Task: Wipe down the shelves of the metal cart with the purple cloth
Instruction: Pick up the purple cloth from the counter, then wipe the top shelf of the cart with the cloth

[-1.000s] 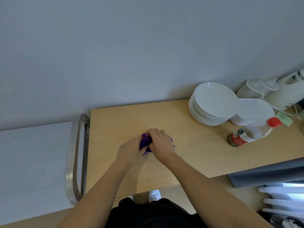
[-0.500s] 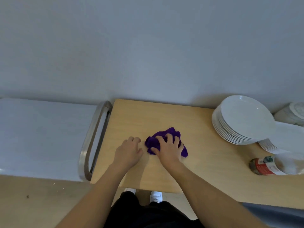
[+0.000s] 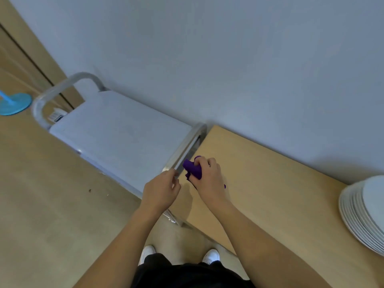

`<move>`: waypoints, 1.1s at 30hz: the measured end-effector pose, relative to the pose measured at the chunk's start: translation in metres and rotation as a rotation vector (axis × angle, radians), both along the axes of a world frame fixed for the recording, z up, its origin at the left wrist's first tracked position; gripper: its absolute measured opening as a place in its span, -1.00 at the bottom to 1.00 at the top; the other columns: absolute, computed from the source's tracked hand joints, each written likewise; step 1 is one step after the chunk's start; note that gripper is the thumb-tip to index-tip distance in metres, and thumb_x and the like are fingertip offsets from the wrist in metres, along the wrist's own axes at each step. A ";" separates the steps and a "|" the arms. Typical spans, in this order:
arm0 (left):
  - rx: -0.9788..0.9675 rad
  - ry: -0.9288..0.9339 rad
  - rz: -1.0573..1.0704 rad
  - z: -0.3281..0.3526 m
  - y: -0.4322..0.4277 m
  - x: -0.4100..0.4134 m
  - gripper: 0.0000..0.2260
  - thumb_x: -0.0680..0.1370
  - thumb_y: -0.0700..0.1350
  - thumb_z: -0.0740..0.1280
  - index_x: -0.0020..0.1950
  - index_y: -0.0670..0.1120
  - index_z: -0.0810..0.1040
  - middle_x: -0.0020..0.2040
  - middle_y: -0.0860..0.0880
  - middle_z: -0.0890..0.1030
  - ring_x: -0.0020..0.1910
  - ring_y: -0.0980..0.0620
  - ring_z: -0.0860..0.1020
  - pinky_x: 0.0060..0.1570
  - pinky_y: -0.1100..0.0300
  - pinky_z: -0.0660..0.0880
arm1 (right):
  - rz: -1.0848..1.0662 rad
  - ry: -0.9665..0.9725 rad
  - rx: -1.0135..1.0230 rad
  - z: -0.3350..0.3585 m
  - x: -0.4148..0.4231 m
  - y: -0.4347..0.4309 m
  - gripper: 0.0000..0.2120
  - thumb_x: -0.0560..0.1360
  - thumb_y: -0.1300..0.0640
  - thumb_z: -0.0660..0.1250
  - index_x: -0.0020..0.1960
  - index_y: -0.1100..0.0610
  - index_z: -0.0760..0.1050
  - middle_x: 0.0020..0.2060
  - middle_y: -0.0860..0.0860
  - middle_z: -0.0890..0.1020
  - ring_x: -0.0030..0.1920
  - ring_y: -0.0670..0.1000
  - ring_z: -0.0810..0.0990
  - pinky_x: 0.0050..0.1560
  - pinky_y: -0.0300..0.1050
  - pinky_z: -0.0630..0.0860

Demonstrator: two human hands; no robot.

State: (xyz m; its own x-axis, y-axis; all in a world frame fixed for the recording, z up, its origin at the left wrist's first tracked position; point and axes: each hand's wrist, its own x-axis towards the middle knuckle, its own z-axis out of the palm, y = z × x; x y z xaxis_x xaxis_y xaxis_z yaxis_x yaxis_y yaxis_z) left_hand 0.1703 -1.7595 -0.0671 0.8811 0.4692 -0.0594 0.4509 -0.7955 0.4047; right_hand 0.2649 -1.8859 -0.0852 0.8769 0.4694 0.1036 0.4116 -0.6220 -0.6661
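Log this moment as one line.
right hand grips purple cloth at table edge | left hand empty, beside cart handle | cart shelf: cloth not on it

Two hands [image 3: 161, 192] [image 3: 207, 179], one purple cloth [image 3: 193, 169], one cart [image 3: 124, 138], one plate stack [image 3: 357, 215], two shoes [image 3: 148, 253] [image 3: 212, 255]
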 end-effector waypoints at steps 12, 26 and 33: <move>0.047 0.028 0.151 -0.008 0.160 -0.107 -0.79 0.57 -0.01 0.20 0.14 -0.04 0.51 0.01 0.05 0.59 -0.07 0.04 0.56 -0.11 0.08 0.53 | 0.263 -0.012 0.004 0.002 -0.088 0.179 -0.65 0.39 0.06 0.51 0.11 0.01 0.46 0.00 -0.03 0.44 -0.03 0.04 0.41 -0.07 -0.12 0.47; 0.122 0.085 0.168 -0.002 0.349 -0.175 -0.83 0.56 -0.04 0.20 0.08 -0.07 0.50 0.00 0.02 0.56 -0.07 0.03 0.51 -0.17 0.16 0.45 | 0.355 0.062 -0.052 -0.001 -0.155 0.369 -0.62 0.39 0.11 0.49 0.15 0.00 0.45 0.09 -0.01 0.45 0.06 0.03 0.42 0.04 -0.08 0.50; 0.102 0.103 0.148 -0.013 0.413 -0.148 -0.79 0.58 -0.03 0.18 0.15 -0.04 0.49 0.04 0.02 0.55 -0.06 0.04 0.53 -0.16 0.16 0.48 | 0.314 0.082 -0.095 -0.014 -0.127 0.432 -0.65 0.43 0.11 0.46 0.17 0.01 0.45 0.08 0.02 0.46 0.03 0.05 0.43 0.01 -0.09 0.48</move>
